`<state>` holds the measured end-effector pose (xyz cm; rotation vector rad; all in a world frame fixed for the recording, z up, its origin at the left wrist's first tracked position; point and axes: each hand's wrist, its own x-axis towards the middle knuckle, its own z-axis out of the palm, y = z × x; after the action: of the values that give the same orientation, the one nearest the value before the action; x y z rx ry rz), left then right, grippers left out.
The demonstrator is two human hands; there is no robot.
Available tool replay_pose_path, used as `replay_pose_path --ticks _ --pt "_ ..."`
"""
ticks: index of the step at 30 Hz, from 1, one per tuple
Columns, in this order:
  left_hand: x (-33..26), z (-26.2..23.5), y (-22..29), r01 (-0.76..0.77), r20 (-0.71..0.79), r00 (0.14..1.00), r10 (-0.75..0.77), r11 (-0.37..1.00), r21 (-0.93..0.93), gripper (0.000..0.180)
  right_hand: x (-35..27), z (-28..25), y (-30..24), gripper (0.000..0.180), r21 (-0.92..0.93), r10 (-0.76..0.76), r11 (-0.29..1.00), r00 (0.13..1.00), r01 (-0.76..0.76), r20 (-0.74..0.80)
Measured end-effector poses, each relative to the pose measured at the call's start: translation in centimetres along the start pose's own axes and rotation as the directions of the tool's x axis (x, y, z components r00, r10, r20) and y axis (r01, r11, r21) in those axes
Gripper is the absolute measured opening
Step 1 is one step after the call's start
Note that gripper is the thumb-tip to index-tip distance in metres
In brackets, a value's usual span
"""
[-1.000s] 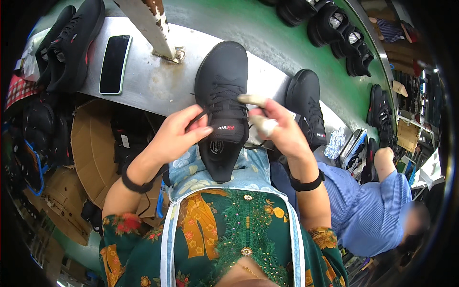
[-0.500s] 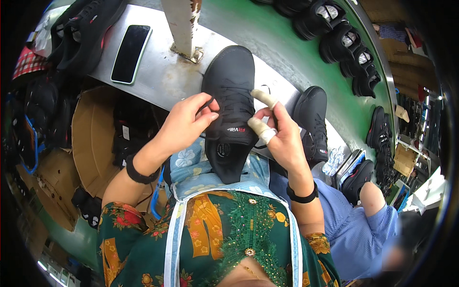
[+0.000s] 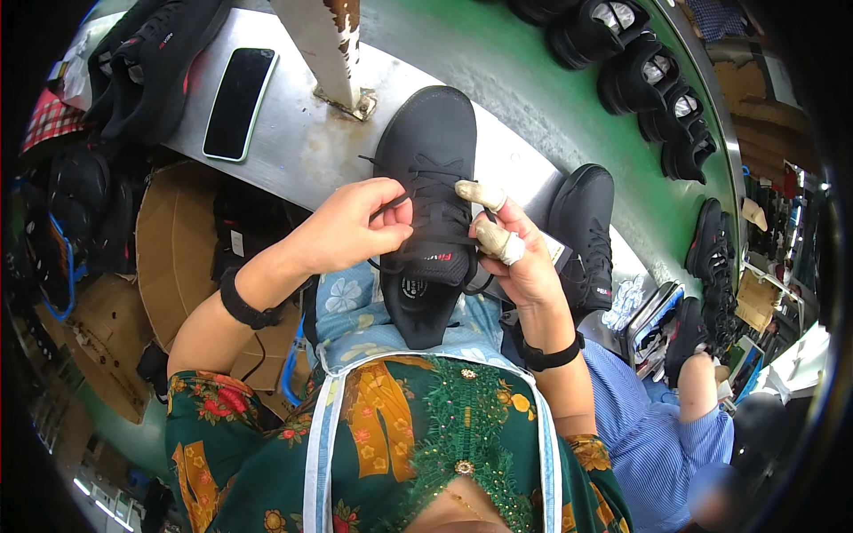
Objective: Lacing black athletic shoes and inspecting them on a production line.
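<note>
pinching a black lace (image 3: 388, 206) between thumb and curled fingers of the left hand (image 3: 360, 226), just beside the left edge of a black shoe (image 3: 426, 142). holding the right hand (image 3: 524, 258) at the opposite edge, with pale finger covers (image 3: 481, 193) on thumb and forefinger; unable to tell whether gripping or merely touching the dark bit of lace in view there. spreading that thumb and forefinger much as half a second ago, but now with lace showing between them. seeing also a loose lace end (image 3: 369, 160) poking out past the shoe's left side, new since then. keeping the shoe in nearly the same place, toe over the metal bench (image 3: 302, 147) and pointing away, heel over a pale blue floral apron (image 3: 342, 293). further out, finding a second black shoe (image 3: 582, 200) to the right, a dark phone (image 3: 240, 105) lying on the bench to the left, near a worn post (image 3: 329, 44), then a pair of black shoes (image 3: 155, 67) beyond the phone. past the bench, seeing more shoes (image 3: 644, 75) lined up on a green surface (image 3: 524, 115); at the right, a person in blue stripes (image 3: 653, 426); at the left, an open cardboard box (image 3: 173, 249)
</note>
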<state>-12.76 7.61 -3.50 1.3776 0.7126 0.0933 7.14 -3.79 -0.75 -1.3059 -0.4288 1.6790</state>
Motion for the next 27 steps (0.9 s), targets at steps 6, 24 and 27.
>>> replay_pose_path --ticks 6,24,27 --pt "-1.5 1.6 0.4 -0.326 -0.175 0.846 0.504 0.749 0.577 0.020 0.4 -0.3 0.4 0.036 0.052 -0.038 0.998 0.999 0.037 0.030" --pt "2.0 0.5 2.8 -0.231 0.066 0.964 0.259 0.686 0.690 0.021 -0.3 0.1 -0.3 0.030 -0.145 -0.054 0.987 0.995 0.066 0.085" --pt "1.5 1.6 2.1 -0.262 -0.050 0.860 0.507 0.523 0.811 0.021 -0.4 0.1 0.0 0.034 -0.093 -0.058 0.993 0.988 0.072 0.145"
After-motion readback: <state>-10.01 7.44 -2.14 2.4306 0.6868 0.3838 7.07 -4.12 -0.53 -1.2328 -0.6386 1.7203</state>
